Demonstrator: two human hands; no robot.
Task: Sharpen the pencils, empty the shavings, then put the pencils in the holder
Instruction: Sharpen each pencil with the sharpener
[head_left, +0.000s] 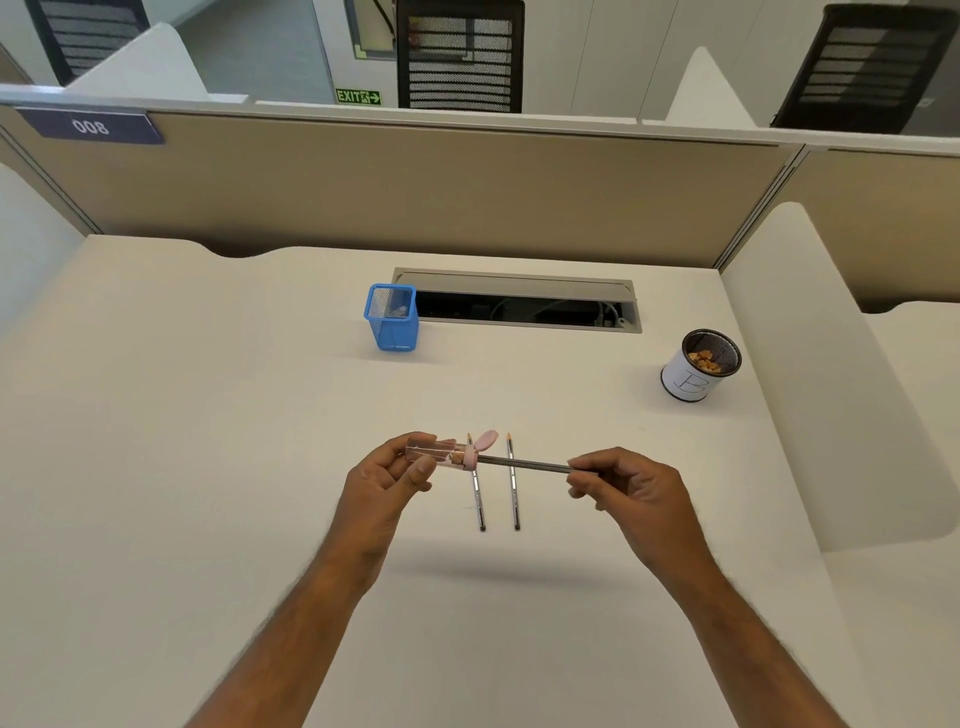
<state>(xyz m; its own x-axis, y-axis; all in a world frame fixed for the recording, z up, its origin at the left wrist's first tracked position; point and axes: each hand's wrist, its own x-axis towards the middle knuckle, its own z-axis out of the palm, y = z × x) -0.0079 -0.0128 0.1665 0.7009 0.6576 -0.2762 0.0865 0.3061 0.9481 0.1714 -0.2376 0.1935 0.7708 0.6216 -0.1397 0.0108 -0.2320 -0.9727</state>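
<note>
The left hand (395, 470) was curled round a clear sharpener (439, 453), thumb beneath and fingers closed over its transparent shavings chamber, holding it above the desk (208, 441). The sharpener's pink cap end (475, 452) faced right, with a small pink flap standing open at its top. The right hand (621, 486) pinched the far end of a grey pencil (524, 462) between thumb and fingertips, the other fingers loosely curled; the pencil ran nearly level from that hand leftward into the pink end of the sharpener.

Below the held pencil, two more pencils lay flat on the desk, side by side and close but apart: the left pencil (478, 499) and the right pencil (513, 493), both with points away from the person. The held pencil crossed above them.

A blue mesh holder (392, 317) stood upright farther back, touching the near left corner of a cable tray opening (524, 304). A white cup (698, 366) with a dark mesh inside, holding brown shavings, stood well off to the right, near the desk's right edge where a white divider (810, 364) rose. Bare desk surface stretched wide to the left of the hands and between the hands and the holder
</note>
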